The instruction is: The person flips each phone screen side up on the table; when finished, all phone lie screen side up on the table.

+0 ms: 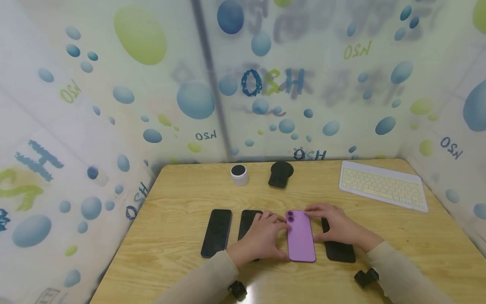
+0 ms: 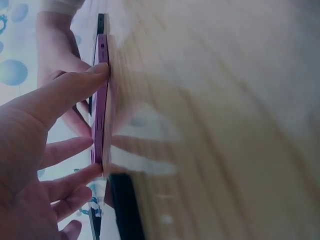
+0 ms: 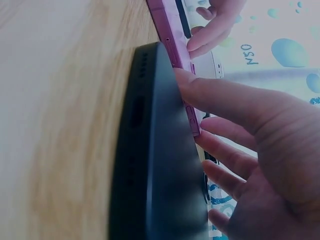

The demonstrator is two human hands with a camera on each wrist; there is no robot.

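A purple phone [image 1: 301,242] lies back up on the table, its two camera lenses at the upper left. My left hand [image 1: 262,238] touches its left long side, thumb [image 2: 97,69] near the bottom end and fingertips farther up. Along the opposite side, my right hand [image 1: 338,223] rests its thumb [image 3: 187,82] and fingertips. Neither hand wraps round the phone. Under the left hand lies a dark phone [image 1: 248,219], partly hidden. Another dark phone [image 1: 340,252] is partly covered by the right hand. Farther left is a black phone [image 1: 216,233].
At the back of the table [image 1: 182,190] stand a small white cylinder with a black top [image 1: 239,175] and a black object with a round part [image 1: 280,175]. A white keyboard [image 1: 383,185] lies at the back right. Patterned walls [image 1: 322,97] rise behind and beside the table.
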